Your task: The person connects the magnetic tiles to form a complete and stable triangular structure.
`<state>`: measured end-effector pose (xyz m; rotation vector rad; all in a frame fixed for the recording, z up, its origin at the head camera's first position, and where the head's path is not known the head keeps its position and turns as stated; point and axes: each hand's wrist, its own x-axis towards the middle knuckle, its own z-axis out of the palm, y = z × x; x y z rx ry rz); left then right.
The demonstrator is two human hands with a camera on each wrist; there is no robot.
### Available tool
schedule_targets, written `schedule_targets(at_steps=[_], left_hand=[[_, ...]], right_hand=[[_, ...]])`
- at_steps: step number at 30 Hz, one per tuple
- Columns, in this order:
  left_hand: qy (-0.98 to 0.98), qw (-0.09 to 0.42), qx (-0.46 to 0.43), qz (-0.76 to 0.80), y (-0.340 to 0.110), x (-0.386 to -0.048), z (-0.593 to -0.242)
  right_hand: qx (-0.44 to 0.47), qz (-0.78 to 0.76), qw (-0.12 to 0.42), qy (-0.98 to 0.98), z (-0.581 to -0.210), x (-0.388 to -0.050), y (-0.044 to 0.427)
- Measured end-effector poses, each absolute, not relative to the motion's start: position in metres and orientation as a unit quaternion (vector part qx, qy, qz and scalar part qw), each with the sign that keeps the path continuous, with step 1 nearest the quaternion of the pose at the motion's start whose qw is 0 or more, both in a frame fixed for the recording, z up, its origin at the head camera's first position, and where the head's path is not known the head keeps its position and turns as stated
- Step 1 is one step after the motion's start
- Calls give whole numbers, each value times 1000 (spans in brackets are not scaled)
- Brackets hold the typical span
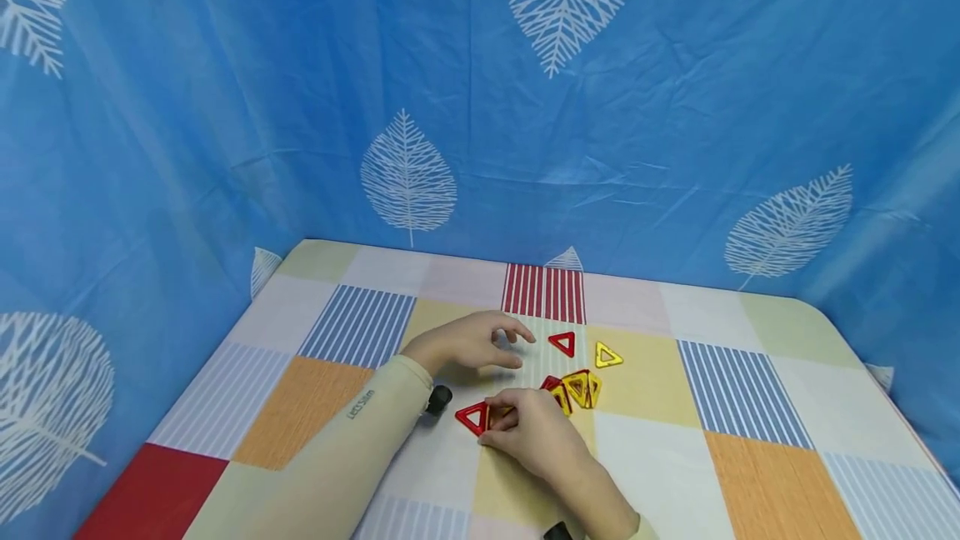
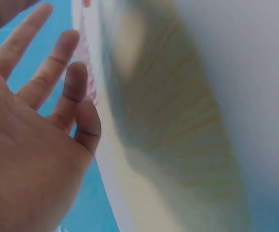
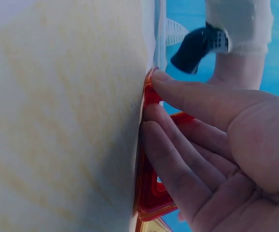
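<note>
Low over the table, my right hand point(image 1: 536, 427) pinches a red triangular tile point(image 1: 471, 410) between thumb and fingers. In the right wrist view, the thumb presses the red tile's upper end near the tabletop, and more red plastic point(image 3: 154, 200) shows below the fingers. My left hand point(image 1: 476, 340) hovers farther back with its fingers spread and holds nothing. The left wrist view shows its loosely bent fingers above the cloth. Just beyond the right hand lies a cluster of overlapping red and yellow triangular tiles point(image 1: 576, 377), partly hidden by that hand.
Behind the cluster lie a separate red triangle point(image 1: 572, 345) and a yellow triangle point(image 1: 598, 355). A patchwork-patterned cloth point(image 1: 645, 457) covers the table. Blue curtains point(image 1: 465, 90) with white leaf prints hang around its back and sides. A black wrist device point(image 1: 439, 398) sits by the left cuff.
</note>
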<state>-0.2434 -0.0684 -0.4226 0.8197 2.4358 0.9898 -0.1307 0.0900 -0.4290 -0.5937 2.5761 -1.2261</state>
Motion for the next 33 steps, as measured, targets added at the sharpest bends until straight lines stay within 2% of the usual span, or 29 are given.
schedule_targets(at_steps=[14,25,33], left_hand=[[892,181,331,249,-42,-256,-429],[886,210,359,207,-34,-263,-426],[890,204,365,181,-19,-270,-429]], right_hand=[[-209,-424,104,875,-434,-128,92],[-206,-424,113,875,-432,-131,92],[-205,-421,113,876,-432,-132,91]])
